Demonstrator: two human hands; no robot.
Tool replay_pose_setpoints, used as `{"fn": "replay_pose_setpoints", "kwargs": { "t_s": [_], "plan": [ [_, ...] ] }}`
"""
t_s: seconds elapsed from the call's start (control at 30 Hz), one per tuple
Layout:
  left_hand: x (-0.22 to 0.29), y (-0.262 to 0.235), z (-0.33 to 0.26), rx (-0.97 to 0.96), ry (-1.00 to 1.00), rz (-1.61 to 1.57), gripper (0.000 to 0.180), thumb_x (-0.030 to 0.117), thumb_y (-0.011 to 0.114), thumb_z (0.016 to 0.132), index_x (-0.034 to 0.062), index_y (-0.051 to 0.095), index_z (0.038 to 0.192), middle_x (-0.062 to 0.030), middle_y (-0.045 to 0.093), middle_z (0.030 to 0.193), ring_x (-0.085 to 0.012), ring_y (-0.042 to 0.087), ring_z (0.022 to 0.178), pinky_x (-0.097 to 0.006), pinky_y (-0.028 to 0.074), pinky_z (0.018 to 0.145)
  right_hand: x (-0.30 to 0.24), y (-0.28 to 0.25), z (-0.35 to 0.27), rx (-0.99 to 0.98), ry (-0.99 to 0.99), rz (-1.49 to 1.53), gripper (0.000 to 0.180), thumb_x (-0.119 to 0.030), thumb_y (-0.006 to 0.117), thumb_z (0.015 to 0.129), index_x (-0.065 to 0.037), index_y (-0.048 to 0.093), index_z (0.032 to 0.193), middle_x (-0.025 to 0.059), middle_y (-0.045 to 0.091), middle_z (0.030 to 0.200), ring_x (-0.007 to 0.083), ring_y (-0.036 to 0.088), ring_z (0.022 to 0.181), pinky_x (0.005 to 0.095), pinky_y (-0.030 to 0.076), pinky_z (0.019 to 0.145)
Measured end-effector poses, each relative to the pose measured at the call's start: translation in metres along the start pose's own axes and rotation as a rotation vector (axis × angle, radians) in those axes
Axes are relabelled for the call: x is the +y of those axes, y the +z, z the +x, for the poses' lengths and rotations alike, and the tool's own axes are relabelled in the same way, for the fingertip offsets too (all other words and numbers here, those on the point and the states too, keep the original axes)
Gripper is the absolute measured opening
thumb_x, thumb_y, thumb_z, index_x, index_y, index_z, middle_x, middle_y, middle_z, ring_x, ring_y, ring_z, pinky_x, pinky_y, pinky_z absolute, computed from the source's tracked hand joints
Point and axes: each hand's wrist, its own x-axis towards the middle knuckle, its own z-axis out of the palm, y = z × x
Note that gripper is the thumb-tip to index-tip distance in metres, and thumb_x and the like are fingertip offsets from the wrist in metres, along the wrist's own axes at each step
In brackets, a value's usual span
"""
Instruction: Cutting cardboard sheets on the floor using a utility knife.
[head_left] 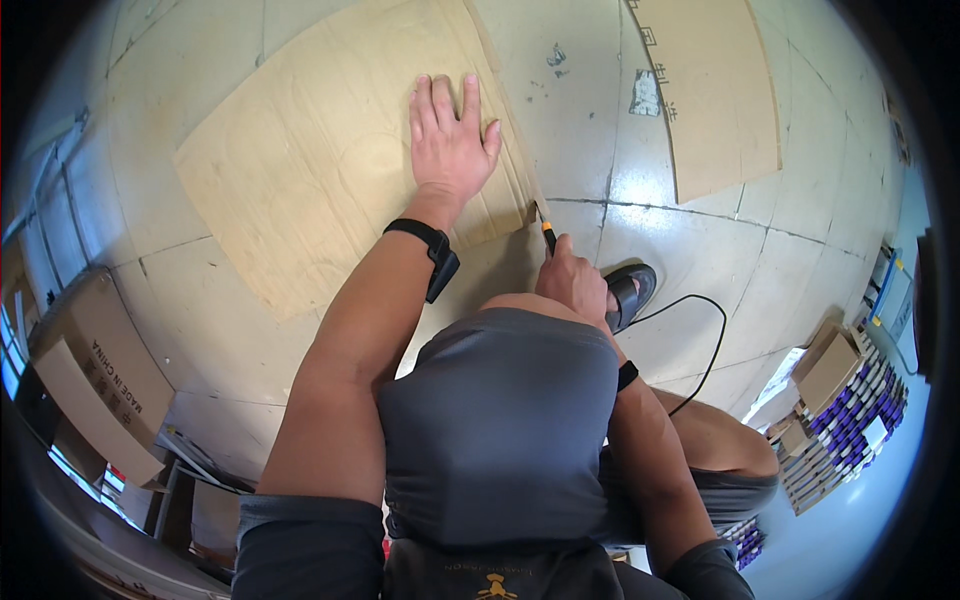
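Observation:
A large sheet of brown cardboard point(320, 150) lies on the tiled floor in front of me. Flat on it near its right edge rests my left hand point(452, 145), fingers stretched out and holding nothing. My right hand point(572, 280) is wrapped round a utility knife point(548, 236) with a black and orange handle. The knife's tip is at the cardboard's near right corner; whether the blade has gone into the cardboard I cannot tell. My bent knee partly hides the right wrist.
Another cardboard strip point(715, 100) lies on the floor at the far right. A black cable point(722, 330) loops beside my sandalled foot point(632, 292). Cardboard boxes point(105, 375) stand at the left. Purple and white stacked items point(855, 420) and a small open box point(828, 368) are at the right.

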Motion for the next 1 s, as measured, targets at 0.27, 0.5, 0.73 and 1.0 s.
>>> {"fn": "replay_pose_setpoints", "kwargs": {
  "t_s": [0.27,0.5,0.73,1.0],
  "plan": [
    [-0.004,0.000,-0.002,0.005,0.007,0.006,0.063,0.038,0.060,0.091,0.0059,0.047,0.144,-0.0261,0.037,0.139,-0.0493,0.030,0.135,-0.057,0.029,0.113,0.004,0.000,-0.008,-0.046,-0.002,0.021,0.014,-0.016,0.047,0.093,-0.004,0.044,0.101,0.0261,0.068,0.077,0.0469,0.067,0.071,0.0564,0.052,0.063],
    [0.012,0.005,0.006,0.034,-0.006,-0.043,0.063,0.038,0.061,0.090,0.0057,0.047,0.143,-0.0271,0.037,0.140,-0.0491,0.032,0.135,-0.057,0.031,0.112,0.043,0.020,-0.043,-0.054,0.036,0.002,0.018,-0.019,0.048,0.093,-0.003,0.043,0.100,0.0263,0.069,0.079,0.0450,0.068,0.073,0.0550,0.054,0.063],
    [-0.001,-0.002,-0.002,-0.007,0.001,0.016,0.062,0.036,0.061,0.091,0.0050,0.047,0.143,-0.0274,0.037,0.140,-0.0488,0.031,0.135,-0.056,0.031,0.112,0.037,0.030,-0.052,0.092,0.083,0.100,0.023,-0.024,0.052,0.097,-0.003,0.044,0.098,0.0251,0.066,0.071,0.0429,0.067,0.063,0.0517,0.053,0.055],
    [0.001,-0.004,0.000,-0.033,-0.019,0.004,0.064,0.037,0.058,0.092,0.0041,0.045,0.145,-0.0281,0.035,0.143,-0.0490,0.029,0.137,-0.057,0.028,0.114,0.019,-0.054,0.076,0.516,0.061,0.130,0.029,-0.031,0.052,0.100,-0.005,0.043,0.109,0.0225,0.065,0.092,0.0444,0.066,0.079,0.0544,0.052,0.064]
  ]
}}
